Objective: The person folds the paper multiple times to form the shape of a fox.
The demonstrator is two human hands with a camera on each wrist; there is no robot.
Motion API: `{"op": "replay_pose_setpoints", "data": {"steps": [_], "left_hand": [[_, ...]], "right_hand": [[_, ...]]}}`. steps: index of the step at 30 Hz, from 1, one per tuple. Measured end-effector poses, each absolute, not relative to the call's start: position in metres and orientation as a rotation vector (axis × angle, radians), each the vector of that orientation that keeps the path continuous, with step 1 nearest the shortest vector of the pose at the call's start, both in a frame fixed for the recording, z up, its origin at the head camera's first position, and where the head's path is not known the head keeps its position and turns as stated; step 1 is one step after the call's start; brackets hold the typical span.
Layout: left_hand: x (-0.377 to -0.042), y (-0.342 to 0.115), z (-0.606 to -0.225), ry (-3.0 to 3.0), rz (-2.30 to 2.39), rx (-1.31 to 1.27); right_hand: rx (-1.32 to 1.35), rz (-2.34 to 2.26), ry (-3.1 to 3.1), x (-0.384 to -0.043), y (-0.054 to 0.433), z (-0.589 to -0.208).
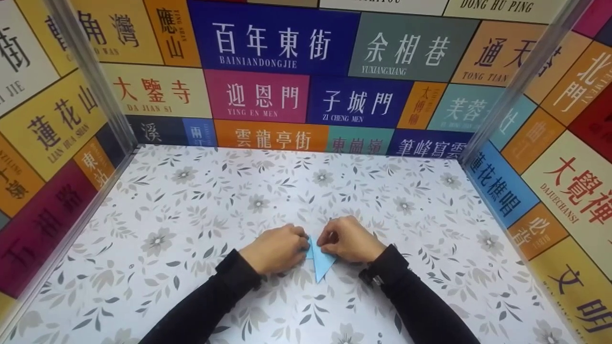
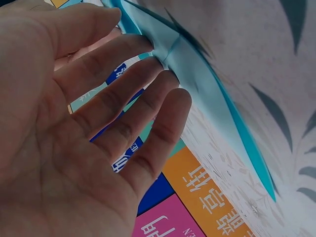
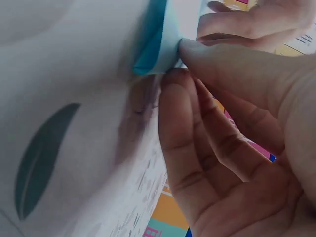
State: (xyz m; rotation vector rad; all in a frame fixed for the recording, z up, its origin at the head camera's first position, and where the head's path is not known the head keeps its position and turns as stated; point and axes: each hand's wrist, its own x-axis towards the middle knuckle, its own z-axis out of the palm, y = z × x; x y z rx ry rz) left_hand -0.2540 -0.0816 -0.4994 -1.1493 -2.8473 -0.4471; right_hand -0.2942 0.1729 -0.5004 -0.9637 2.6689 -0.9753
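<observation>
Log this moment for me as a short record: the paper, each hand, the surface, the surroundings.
Paper: light blue paper, folded, one sharp point toward the person
Left hand: left hand at the paper's left side, fingertips touching it
Right hand: right hand pinches the paper between thumb and fingers
Surface: white table with grey flower and leaf print
Surroundings: walls of coloured panels with Chinese lettering
Sleeves: both black

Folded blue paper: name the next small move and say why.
I'd probably have the right hand press the blue paper flatter along its fold: that hand pinches it, its layers look parted at one edge in the right wrist view, and the left hand touches it, so could likely steady it.
</observation>
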Motion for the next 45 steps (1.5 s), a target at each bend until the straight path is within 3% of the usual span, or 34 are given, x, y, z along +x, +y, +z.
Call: {"op": "replay_pose_setpoints", "data": {"steps": [12, 45], "left_hand": [[-0.2543, -0.0818, -0.4996, -2.871, -0.418, -1.182], [-0.2568, -0.0825, -0.498, -2.874, -0.452, -1.135]], "right_hand": [[-1.138, -0.904, 2.72, -0.2925, 0.169, -0.5044], [-1.239, -0.824, 2.716, -0.2866, 0.1658, -0.5029]]}}
